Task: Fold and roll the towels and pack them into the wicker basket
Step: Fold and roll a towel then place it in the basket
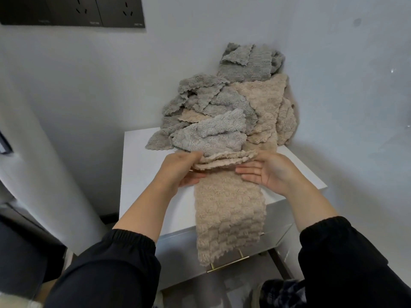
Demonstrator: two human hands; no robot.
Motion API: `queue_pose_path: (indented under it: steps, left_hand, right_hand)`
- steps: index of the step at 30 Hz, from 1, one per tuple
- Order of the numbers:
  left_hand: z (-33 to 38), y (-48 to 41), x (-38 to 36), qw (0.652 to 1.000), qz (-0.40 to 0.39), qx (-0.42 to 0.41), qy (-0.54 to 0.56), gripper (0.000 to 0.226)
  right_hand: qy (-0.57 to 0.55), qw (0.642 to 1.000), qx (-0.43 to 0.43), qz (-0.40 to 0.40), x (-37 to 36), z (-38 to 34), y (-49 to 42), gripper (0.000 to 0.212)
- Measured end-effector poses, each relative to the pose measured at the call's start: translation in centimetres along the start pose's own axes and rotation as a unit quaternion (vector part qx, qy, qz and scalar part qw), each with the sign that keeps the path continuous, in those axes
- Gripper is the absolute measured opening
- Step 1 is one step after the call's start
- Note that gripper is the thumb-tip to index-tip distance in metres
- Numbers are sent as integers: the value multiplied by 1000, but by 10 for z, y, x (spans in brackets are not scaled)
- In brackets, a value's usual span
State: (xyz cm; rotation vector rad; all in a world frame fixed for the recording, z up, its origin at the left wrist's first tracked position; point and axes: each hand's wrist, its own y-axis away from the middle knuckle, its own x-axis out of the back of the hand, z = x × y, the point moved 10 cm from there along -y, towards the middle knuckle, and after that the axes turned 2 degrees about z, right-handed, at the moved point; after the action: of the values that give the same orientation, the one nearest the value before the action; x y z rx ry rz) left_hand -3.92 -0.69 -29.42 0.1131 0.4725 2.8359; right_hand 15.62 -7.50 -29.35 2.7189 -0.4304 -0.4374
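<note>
Left hand (184, 171) pinches the rolled end of beige towel (229, 207) between thumb and fingers; towel lies as a strip on white cabinet (142, 174), near end hanging over the front; right hand (268, 172) fingers straight, touching the roll's right side; towel pile (222, 107) behind

Soft even light, wide-angle bending, slight blur.

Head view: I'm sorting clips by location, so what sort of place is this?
Probably a room in a home: a white cabinet with a brass drawer handle stands in a corner of plain white walls, dark wall sockets above, loose towels heaped on top.
</note>
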Motion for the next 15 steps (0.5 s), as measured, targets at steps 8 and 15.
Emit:
queue_pose_path:
  steps: [8,15]
  left_hand:
    - [4,2,2,987,-23,-57,-147,17]
    - [5,2,2,971,-24,-87,-221,20]
  right_hand:
    - [166,983,61,54,9,-5,7,13]
    - [338,928,118,104,16,-11,4,18]
